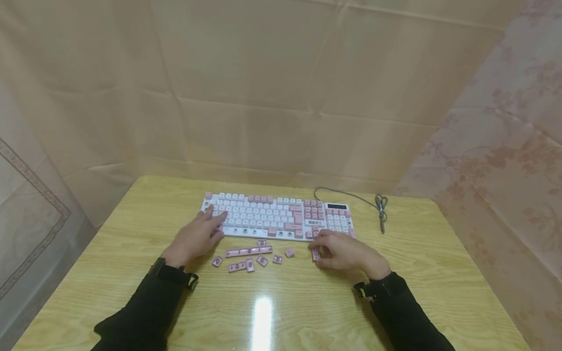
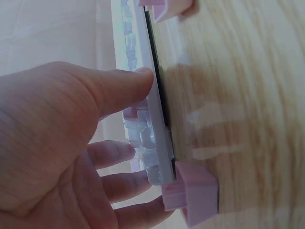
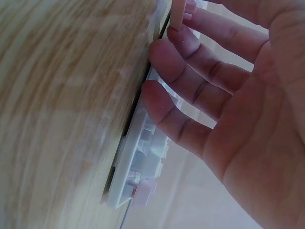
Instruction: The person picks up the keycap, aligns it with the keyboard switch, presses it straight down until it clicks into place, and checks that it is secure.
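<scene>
A white and pink keyboard [image 1: 259, 216] lies flat on the wooden table, with a few key positions along its front row showing bare switches. My left hand [image 1: 195, 236] rests at its left end, fingers loosely extended over the keys. In the left wrist view, the thumb of the left hand [image 2: 57, 138] lies against the front edge. At the keyboard's front right, my right hand [image 1: 347, 251] pinches a pink keycap [image 1: 315, 254]. The right wrist view shows this keycap [image 3: 177, 13] at the fingertips, partly cut off by the frame's top.
Several loose pink keycaps lie in front of the keyboard, among them a long spacebar [image 1: 249, 251], a shorter bar [image 1: 237, 266] and a small square cap [image 1: 290, 252]. A bundled cable [image 1: 381, 212] lies behind and to the right. Cloth [image 1: 263, 97] hangs behind the table.
</scene>
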### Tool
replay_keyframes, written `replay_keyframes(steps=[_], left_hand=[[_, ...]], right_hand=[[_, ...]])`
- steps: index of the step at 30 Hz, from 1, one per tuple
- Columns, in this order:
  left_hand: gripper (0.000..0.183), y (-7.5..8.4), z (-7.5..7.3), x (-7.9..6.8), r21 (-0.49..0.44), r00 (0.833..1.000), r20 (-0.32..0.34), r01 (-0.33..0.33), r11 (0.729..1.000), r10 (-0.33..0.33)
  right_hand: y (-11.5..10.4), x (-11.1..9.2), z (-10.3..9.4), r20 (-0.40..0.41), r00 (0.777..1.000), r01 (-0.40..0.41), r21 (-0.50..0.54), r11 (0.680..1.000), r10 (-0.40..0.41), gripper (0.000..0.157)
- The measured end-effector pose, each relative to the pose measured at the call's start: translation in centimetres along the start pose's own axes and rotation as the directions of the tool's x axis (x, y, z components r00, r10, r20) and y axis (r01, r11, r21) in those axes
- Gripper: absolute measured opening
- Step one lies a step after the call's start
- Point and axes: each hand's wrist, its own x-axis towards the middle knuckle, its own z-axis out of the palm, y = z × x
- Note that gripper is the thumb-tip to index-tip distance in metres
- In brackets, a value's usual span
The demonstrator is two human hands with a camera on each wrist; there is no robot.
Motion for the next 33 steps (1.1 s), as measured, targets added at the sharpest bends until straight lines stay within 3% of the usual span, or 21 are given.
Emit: replay_keyframes(steps=[12,27,33], left_hand=[[0.054,0.1,-0.3,0.0,-0.007,1.0,-0.009,0.002,1.0,-0.002],[0.054,0.1,-0.2,0.1,-0.013,1.0,0.001,0.015,1.0,-0.015],[0.053,-0.1,0.1,-0.1,-0.013,1.0,-0.021,-0.002,1.0,0.001]], right_hand=[[-0.1,-0.1,-0.6,-0.084,0.996,-0.043,-0.015,0.999,0.041,0.035],[1.5,-1.0,-1.7,-0.174,0.981,-0.087,-0.006,0.996,0.085,0.036],[2.1,-1.5,-1.8,-0.218,0.965,-0.144,0.032,0.989,0.148,0.039]])
